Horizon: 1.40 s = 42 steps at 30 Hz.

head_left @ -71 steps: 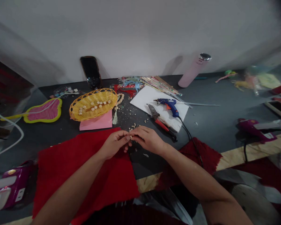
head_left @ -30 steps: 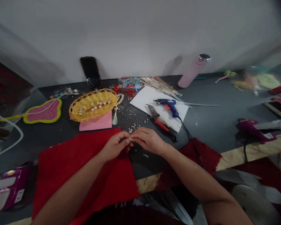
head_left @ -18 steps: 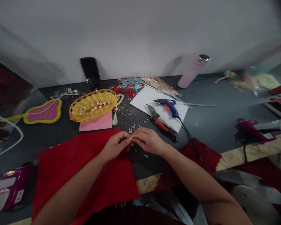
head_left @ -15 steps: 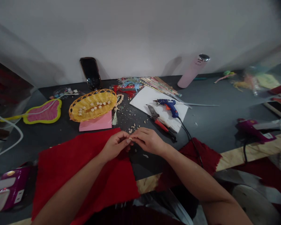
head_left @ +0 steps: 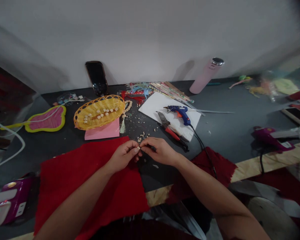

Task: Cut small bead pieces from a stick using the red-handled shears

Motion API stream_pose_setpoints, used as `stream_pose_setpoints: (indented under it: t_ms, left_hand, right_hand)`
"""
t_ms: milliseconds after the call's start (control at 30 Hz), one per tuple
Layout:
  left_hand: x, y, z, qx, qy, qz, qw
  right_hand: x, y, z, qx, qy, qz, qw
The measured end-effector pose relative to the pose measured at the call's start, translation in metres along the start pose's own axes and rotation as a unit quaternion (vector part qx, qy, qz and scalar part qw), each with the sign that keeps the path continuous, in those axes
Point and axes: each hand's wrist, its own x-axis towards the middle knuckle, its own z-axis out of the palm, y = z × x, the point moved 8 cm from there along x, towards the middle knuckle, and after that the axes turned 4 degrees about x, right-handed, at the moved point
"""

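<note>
My left hand [head_left: 123, 154] and my right hand [head_left: 159, 150] meet fingertip to fingertip over the near edge of a red cloth [head_left: 87, 180]. Between the pinched fingers sits a tiny pale bead [head_left: 138, 148]. Both hands are closed in a pinch. Just beyond the fingers lie several loose pale beads [head_left: 142, 136] on the dark table [head_left: 230, 126]. A yellow woven basket [head_left: 99, 111] with more beads in it stands further back on the left, resting on a pink sheet [head_left: 103, 131].
Red-handled pliers [head_left: 170, 129] and a blue glue gun [head_left: 179, 112] lie on white paper [head_left: 160, 103]. A phone [head_left: 96, 76] leans on the wall. A pink bottle [head_left: 205, 76] stands at the back right. Purple glue guns sit at far left [head_left: 13, 196] and right [head_left: 272, 137].
Both hands stay pinched together at the same spot. The right fingers have shifted slightly at the bead.
</note>
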Motion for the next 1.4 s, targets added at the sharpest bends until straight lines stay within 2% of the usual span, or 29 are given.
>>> stream_pose_setpoints:
  t_ms: [300,567,900,1100,1400]
  left_hand:
    - [0.001,0.001,0.004,0.045,-0.011,0.012,0.999]
    - [-0.001,0.003,0.006,0.097,-0.011,0.006,0.995]
    - [0.001,-0.002,0.001,-0.023,-0.011,-0.02,0.999]
    - [0.001,-0.002,0.004,-0.026,-0.028,-0.033,0.999]
    - [0.0,-0.003,0.004,-0.024,-0.048,-0.047,0.997]
  right_hand:
    - [-0.002,0.005,0.005,0.098,-0.035,0.081,0.991]
    - [-0.004,0.01,0.007,0.095,-0.055,0.1,0.989]
    - [-0.001,-0.001,-0.001,0.084,-0.013,0.005,0.996]
    - [0.0,0.004,0.001,0.055,0.013,-0.013,0.998]
    - [-0.002,0.001,0.003,0.057,0.0,-0.052,0.997]
